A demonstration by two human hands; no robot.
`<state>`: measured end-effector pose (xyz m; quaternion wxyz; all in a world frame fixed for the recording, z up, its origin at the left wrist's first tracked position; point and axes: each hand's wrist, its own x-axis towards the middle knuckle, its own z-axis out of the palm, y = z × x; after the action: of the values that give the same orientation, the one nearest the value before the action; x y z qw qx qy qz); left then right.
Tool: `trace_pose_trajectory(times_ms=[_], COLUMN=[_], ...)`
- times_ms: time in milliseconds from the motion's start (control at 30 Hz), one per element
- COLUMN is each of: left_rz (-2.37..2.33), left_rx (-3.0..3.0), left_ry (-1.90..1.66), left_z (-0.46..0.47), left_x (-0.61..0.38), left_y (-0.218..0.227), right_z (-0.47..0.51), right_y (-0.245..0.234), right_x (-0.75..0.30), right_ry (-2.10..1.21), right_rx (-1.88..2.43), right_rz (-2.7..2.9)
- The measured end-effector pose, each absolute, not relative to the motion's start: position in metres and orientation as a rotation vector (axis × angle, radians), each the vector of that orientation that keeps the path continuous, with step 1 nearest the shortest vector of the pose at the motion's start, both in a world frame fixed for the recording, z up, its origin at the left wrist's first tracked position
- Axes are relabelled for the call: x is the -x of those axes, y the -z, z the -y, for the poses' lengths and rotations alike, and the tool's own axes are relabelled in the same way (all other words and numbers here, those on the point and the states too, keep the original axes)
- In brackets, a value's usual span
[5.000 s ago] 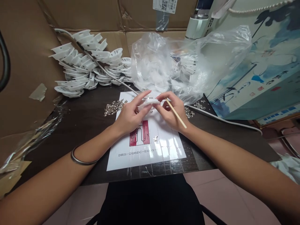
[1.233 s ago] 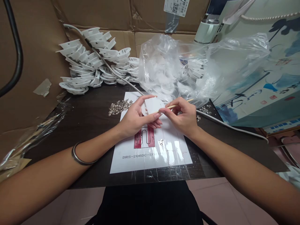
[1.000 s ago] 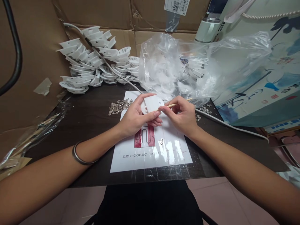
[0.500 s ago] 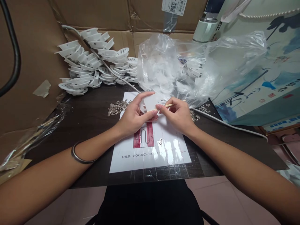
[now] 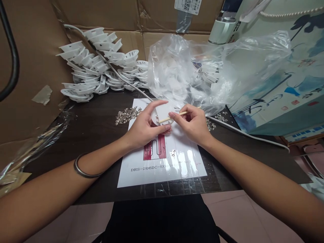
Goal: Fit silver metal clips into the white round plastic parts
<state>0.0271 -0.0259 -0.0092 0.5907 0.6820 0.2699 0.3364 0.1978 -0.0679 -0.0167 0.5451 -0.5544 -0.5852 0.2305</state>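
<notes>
White piece [image 5: 163,110], edgewise 5 s ago, now broadside, stick [image 5: 164,119] across.

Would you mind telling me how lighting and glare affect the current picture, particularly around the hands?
In the head view, glare streaks the printed sheet, washing out part of its code line; also in the head view, highlights glint on the clear plastic bag, and the white part in the left hand looks pale, with little surface detail.

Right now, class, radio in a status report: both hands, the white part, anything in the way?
Left hand gripping white part. Right hand pinching wooden stick, seen across that part's face. Stick and fingers cover some of it.
</notes>
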Motion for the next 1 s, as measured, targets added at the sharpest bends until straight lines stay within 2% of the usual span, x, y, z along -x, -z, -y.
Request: trace_pose_trajectory(times_ms=[433,633,867,1000], left_rz=[-0.697,-0.709,-0.659,-0.692], left_rx=[-2.094,-2.046,-1.853,-2.004], left_ry=[-0.797,-0.781,-0.863,-0.955], left_z=[0.0287,0.0282,0.0264,0.0244], left_x=[-0.0206,-0.0193,-0.0196,-0.0203], left_y=[0.0066,0.0071,0.0144,0.0133], right_z=[0.0637,0.0602,0.0658,0.0661], right_y=[0.0185,0.0175,0.0189,0.0194], right_x=[-0.2029,-0.2006,-0.1998,-0.2016], right_ry=[-0.631,-0.714,-0.804,-0.857], right_rx=[1.178,1.105,1.188,1.202], right_rz=[1.193,1.069,1.277,1.349])
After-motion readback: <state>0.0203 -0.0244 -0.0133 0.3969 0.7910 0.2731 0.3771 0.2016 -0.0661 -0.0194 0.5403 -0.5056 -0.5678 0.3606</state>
